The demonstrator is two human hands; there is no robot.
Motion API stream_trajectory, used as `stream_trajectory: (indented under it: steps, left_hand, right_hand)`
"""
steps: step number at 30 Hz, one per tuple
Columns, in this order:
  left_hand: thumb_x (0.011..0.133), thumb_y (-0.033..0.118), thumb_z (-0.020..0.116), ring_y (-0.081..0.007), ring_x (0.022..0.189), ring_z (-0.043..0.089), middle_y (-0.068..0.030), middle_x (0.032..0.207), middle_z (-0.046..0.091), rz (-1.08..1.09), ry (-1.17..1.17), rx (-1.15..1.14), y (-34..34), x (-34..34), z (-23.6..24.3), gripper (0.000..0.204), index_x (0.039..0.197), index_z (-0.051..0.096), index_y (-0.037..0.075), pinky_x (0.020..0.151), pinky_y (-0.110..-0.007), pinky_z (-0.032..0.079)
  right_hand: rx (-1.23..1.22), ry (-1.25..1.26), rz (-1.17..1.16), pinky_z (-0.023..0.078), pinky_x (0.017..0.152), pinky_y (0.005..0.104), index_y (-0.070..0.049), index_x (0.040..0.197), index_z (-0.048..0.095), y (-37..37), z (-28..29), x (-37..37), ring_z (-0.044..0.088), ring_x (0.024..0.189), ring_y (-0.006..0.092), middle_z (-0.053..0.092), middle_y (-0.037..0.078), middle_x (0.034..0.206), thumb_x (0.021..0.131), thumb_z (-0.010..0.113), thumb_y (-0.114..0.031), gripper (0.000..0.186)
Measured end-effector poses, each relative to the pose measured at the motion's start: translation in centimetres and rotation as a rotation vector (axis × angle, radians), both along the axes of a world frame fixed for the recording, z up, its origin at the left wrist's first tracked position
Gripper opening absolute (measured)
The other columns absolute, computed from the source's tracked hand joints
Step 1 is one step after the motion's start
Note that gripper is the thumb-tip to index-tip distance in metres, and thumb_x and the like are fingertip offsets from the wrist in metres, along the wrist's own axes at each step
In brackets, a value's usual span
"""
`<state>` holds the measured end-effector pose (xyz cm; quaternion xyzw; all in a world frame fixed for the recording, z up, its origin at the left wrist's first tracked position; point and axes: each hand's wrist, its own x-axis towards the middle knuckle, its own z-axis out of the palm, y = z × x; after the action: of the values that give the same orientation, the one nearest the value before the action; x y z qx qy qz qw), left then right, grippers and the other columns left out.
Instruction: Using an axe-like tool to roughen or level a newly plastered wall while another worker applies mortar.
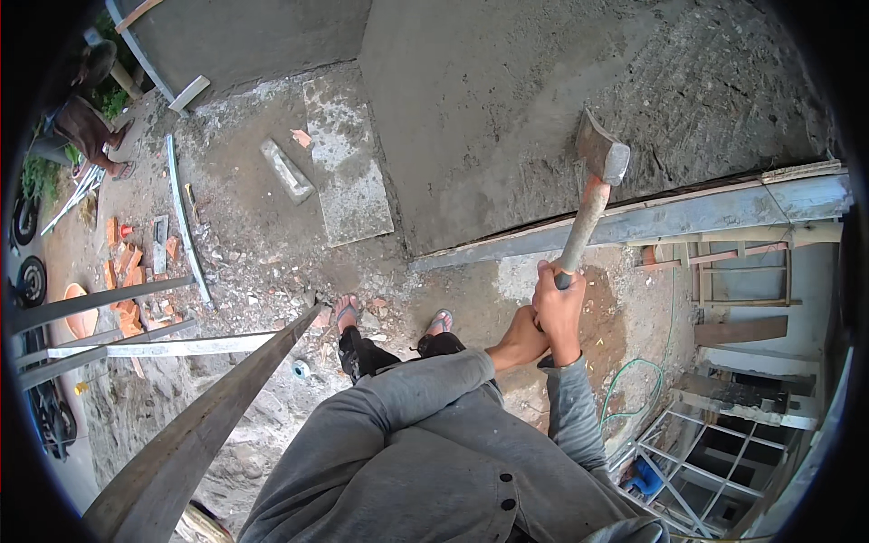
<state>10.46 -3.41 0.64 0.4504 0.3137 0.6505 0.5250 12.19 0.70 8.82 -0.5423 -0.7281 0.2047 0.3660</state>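
Note:
An axe (604, 154) is in front of me, its handle slanting down toward my body and its worn metal head up against the grey plastered wall (471, 118). Whether the blade touches the plaster, I cannot tell. My right hand (559, 306) is closed around the dark lower part of the handle. Just below it and to the left, my left hand (519, 340) is closed at the handle's end, which the hands mostly hide. Beneath the axe head, a long grey beam (670, 222) runs along the wall's edge.
A rectangular float (286, 170) and a flat slab (348, 163) lie at the wall's foot. Broken orange bricks (129, 271) and metal bars (186, 222) litter the left. A tall plank (208, 425) rises close on my left. A green hose (625, 389) curls at right. Another person (86, 127) is far left.

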Motion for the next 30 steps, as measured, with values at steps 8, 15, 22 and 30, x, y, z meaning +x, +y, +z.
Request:
stream_trajectory:
  steps: [8,15,22,30]
  left_hand:
    - [0.068,0.015,0.073,-0.0226,0.071,0.066,-0.0184,0.071,0.065,0.01,0.077,-0.118,1.2,-3.3,4.1,0.026,0.08,0.062,-0.005,0.061,-0.038,0.048]
    - [0.075,0.014,0.07,-0.0226,0.066,0.065,-0.0147,0.075,0.066,0.085,0.01,0.082,-0.7,0.0,-0.8,0.02,0.088,0.064,0.0,0.06,-0.036,0.048]
    - [0.074,0.014,0.07,-0.0212,0.071,0.062,-0.0154,0.076,0.065,-0.072,-0.033,-0.226,-2.0,-1.9,2.4,0.024,0.085,0.06,-0.005,0.06,-0.038,0.046]
    - [0.075,0.017,0.071,-0.0275,0.065,0.062,-0.0138,0.067,0.062,0.076,-0.006,-0.036,-2.8,0.5,-3.1,0.026,0.089,0.059,0.0,0.059,-0.038,0.046]
  right_hand:
    - [-0.16,0.308,0.056,0.026,0.039,0.0223,-0.005,0.076,0.046,-0.8,6.3,-3.6,0.034,0.044,0.0035,0.041,-0.004,0.056,0.094,0.059,-0.009,0.022]
    - [-0.345,0.022,-0.153,0.032,0.048,0.0292,-0.001,0.067,0.048,-0.5,-0.5,-0.4,0.037,0.054,0.0066,0.042,-0.001,0.055,0.089,0.061,-0.011,0.028]
    - [-0.356,0.272,-0.112,0.032,0.047,0.028,-0.002,0.07,0.049,-2.1,4.9,-3.1,0.04,0.053,0.0063,0.045,-0.002,0.057,0.089,0.062,-0.01,0.025]
    - [-0.411,0.051,-0.147,0.034,0.049,0.0315,0.0,0.068,0.049,-1.7,-1.9,-1.1,0.039,0.052,0.0108,0.042,0.002,0.054,0.087,0.061,-0.008,0.024]
